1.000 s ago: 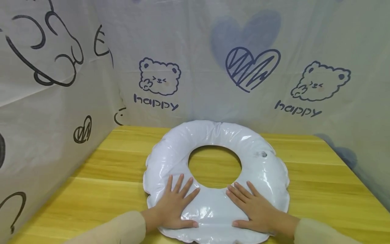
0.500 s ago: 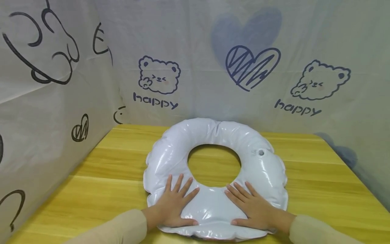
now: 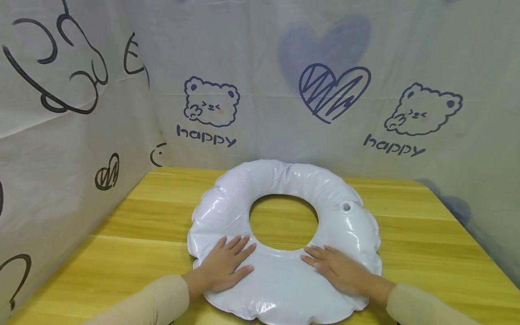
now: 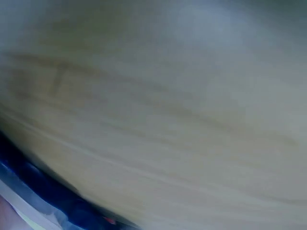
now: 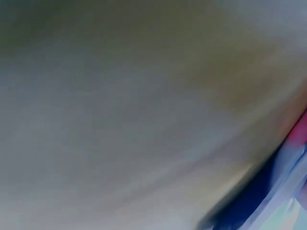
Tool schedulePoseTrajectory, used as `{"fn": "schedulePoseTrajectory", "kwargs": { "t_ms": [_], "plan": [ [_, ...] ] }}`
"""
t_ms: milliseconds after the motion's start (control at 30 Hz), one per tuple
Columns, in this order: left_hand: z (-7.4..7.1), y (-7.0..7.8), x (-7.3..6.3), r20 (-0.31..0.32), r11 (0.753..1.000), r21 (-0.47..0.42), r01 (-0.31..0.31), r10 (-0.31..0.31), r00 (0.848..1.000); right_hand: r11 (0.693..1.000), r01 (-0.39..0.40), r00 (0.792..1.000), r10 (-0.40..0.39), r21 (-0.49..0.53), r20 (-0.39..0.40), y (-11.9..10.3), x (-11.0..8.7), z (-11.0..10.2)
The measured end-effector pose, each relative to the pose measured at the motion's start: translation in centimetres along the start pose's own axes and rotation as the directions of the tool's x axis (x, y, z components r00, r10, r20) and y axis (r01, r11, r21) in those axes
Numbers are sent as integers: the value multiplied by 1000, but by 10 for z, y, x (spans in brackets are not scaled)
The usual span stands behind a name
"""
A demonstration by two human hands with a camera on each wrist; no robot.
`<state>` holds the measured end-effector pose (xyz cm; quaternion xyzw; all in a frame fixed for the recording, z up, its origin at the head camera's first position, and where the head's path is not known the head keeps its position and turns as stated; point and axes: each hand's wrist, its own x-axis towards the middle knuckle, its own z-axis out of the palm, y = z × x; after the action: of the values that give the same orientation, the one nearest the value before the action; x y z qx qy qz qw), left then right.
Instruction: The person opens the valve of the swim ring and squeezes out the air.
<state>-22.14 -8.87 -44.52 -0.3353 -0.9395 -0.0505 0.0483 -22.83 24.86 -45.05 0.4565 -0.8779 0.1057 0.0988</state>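
Note:
A white, shiny inflatable swim ring [image 3: 284, 282] lies flat on the wooden table in the head view, with a small valve [image 3: 346, 207] on its right side. My left hand [image 3: 225, 264] rests on the near left part of the ring, fingers straight and pointing forward to the hole. On the near right part rests my right hand [image 3: 340, 272], its fingers extended toward the hole's near edge and its thumb hidden. Both wrist views are blurred; a dark blue edge [image 4: 57, 194] shows at the lower left of the left one, and a similar blue edge [image 5: 249, 203] at the lower right of the right one.
The yellow wood-grain table [image 3: 134, 253] extends on both sides of the ring. A pale cloth wall [image 3: 268, 135] with bear and heart drawings stands right behind it, and another cloth wall [image 3: 61, 149] runs along the left.
Both hands have eased their spread: the left thumb has moved up closer to its fingers, and the right thumb has gone out of sight. The ring's near part looks fuller and its near edge reaches lower.

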Motion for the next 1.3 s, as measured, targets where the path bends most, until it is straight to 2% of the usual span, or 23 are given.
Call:
{"fn": "schedulePoseTrajectory", "kwargs": {
  "t_ms": [67,167,300,367,467,667,833,967,1300],
  "plan": [
    [1,-1,-2,-34,999,43,-8,10,999,995,30,999,-33,-99,-28,4,-1,2],
    [3,-1,-5,-81,994,110,5,4,997,968,66,996,-79,-241,-47,7,-4,7],
    [5,2,-6,-124,989,134,67,-50,991,945,29,993,-64,-327,-98,9,-6,12],
    [6,2,-6,-117,988,122,97,-83,990,941,6,991,-50,-339,-121,9,-6,14],
    [6,2,-3,-69,985,108,135,-128,989,938,-7,992,-37,-348,-119,8,-5,14],
    [7,0,5,50,982,76,171,-175,983,968,-29,999,21,-250,-34,7,-5,6],
    [1,2,10,118,982,30,187,-189,975,991,-86,995,91,-99,46,7,-3,4],
    [-2,2,11,135,982,27,187,-189,973,991,-135,988,134,-1,81,9,-2,4],
    [-3,4,9,128,981,40,189,-192,973,979,-183,973,169,84,154,10,1,2]
  ]
}}
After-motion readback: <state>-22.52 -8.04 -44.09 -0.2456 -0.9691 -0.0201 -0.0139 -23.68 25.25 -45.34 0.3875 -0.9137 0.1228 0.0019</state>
